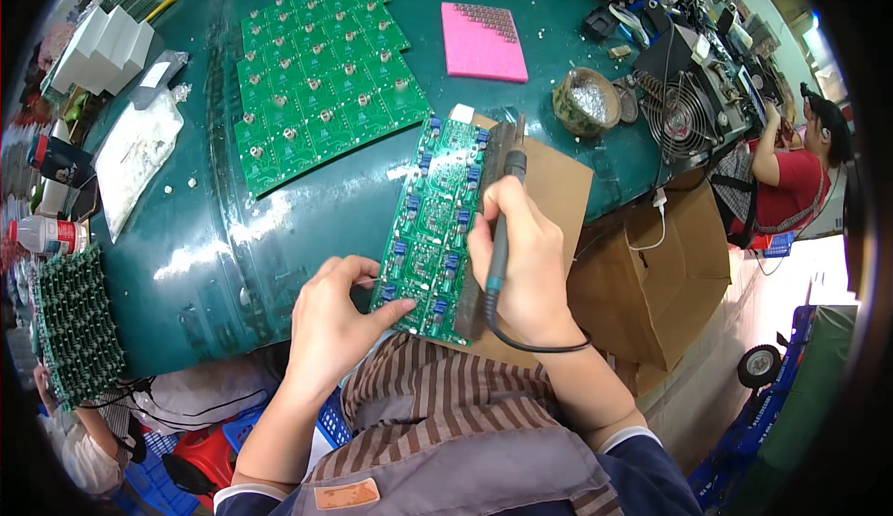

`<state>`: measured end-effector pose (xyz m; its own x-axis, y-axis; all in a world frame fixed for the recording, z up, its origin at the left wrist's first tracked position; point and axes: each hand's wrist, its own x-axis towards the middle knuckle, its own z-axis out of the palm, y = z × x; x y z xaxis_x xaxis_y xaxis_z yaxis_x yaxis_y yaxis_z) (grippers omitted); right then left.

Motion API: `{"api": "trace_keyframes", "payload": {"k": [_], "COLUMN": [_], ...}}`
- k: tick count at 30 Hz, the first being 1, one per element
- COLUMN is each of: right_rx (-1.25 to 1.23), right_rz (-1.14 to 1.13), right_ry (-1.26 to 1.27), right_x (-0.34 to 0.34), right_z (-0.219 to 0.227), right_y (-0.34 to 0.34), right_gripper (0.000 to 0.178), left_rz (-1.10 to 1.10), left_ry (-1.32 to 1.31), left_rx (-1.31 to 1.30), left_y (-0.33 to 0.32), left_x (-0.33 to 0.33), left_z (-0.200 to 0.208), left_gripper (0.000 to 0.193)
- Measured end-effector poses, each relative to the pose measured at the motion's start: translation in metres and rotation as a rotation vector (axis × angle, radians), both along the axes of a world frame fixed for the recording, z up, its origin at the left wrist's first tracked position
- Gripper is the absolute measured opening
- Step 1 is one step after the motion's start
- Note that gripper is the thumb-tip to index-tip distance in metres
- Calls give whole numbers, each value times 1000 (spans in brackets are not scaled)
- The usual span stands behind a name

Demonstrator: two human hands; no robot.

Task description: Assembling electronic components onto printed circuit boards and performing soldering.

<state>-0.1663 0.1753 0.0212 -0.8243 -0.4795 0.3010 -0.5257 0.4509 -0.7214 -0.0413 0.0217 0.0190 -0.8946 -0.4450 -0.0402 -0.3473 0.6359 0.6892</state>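
Note:
A long green circuit board with blue parts lies on a brown cardboard sheet at the near edge of the dark green table. My left hand presses its fingertips on the board's near left corner, fingers spread. My right hand is closed around a soldering iron with a black cable; its tip points away from me along the board's right edge, over a dark wooden strip.
A large panel of green boards lies farther back, with a pink foam pad and a tin of solder wool. A small fan and cardboard box stand right. Another person sits far right. A rack of boards stands left.

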Motion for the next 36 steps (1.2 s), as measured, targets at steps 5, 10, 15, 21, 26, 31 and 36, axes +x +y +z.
{"api": "trace_keyframes", "payload": {"k": [5, 10, 15, 21, 26, 31, 36], "right_rx": [-159, 21, 237, 373, 209, 208, 199], "right_rz": [-72, 144, 337, 352, 246, 224, 199], "right_ry": [-63, 233, 365, 644, 711, 645, 595], "right_x": [-30, -93, -148, -163, -160, -141, -137], "right_z": [16, 12, -5, -13, -26, -37, -35], "right_y": [26, 61, 106, 109, 113, 113, 112], "right_gripper": [20, 19, 23, 15, 28, 22, 23], "left_rz": [57, 122, 173, -258, -361, -337, -302], "left_ry": [-152, -176, 51, 242, 299, 318, 320], "left_rx": [116, 284, 374, -363, -458, -461, -428], "left_y": [3, 0, 8, 23, 48, 53, 51], "left_x": [-8, -10, -9, 1, 5, 4, 7], "left_z": [10, 36, 37, 49, 45, 42, 40], "left_gripper": [44, 36, 26, 30, 33, 33, 33]}}
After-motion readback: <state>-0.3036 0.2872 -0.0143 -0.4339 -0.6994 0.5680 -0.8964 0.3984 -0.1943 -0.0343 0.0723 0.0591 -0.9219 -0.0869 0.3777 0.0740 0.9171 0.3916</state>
